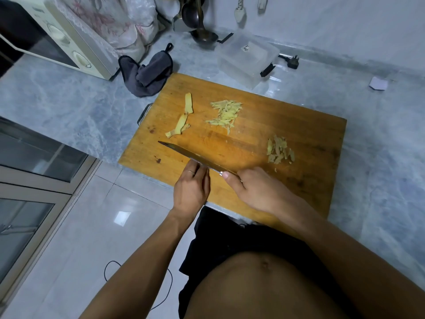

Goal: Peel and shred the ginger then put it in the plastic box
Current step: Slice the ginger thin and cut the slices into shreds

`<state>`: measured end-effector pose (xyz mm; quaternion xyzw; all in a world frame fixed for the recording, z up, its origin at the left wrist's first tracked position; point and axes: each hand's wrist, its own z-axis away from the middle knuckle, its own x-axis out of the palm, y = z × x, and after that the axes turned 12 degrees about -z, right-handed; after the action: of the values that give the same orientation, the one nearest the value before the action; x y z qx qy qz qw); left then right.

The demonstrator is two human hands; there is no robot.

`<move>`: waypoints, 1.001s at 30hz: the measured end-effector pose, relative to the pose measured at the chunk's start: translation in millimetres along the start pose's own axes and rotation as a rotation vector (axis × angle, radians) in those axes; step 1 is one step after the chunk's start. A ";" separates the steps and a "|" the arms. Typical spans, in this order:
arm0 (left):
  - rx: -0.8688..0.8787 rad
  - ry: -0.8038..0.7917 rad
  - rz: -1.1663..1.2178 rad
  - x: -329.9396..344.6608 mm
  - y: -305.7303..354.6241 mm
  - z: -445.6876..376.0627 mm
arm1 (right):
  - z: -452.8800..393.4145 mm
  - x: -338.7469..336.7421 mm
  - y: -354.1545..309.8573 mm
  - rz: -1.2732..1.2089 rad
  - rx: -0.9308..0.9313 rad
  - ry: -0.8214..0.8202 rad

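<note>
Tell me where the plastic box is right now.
In the head view, the plastic box sits on the counter just beyond the cutting board's far edge, right of the grey cloth.

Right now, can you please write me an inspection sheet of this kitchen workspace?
Surface: wooden cutting board on grey marble counter.
Job's things: shredded ginger mid-board; peel strips at left; smaller cut heap at right; plastic box behind the board, lid state unclear.
Clutter: dark cloth; paper scrap.
Grips: right hand holds the knife handle; left hand touches the blade.
Cables: plug on counter; black cable on floor.
Surroundings: microwave, hanging ladles.
</note>
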<state>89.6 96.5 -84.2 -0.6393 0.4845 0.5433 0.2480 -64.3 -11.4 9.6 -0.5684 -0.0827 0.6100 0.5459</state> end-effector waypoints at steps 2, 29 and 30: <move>0.018 -0.015 0.002 -0.6 0.9 1.7 | 0.5 1.4 -0.7 0.021 0.001 0.004; -0.008 0.117 0.113 15.7 -9.7 -1.3 | -2.0 11.1 -14.2 0.108 0.117 -0.027; -0.007 0.114 0.118 15.4 -10.3 -1.5 | -2.2 12.1 -15.5 0.116 0.116 -0.024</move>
<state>98.5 94.0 -100.3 -0.6404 0.5328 0.5213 0.1852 -50.8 2.7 12.8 -0.5325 -0.0207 0.6509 0.5407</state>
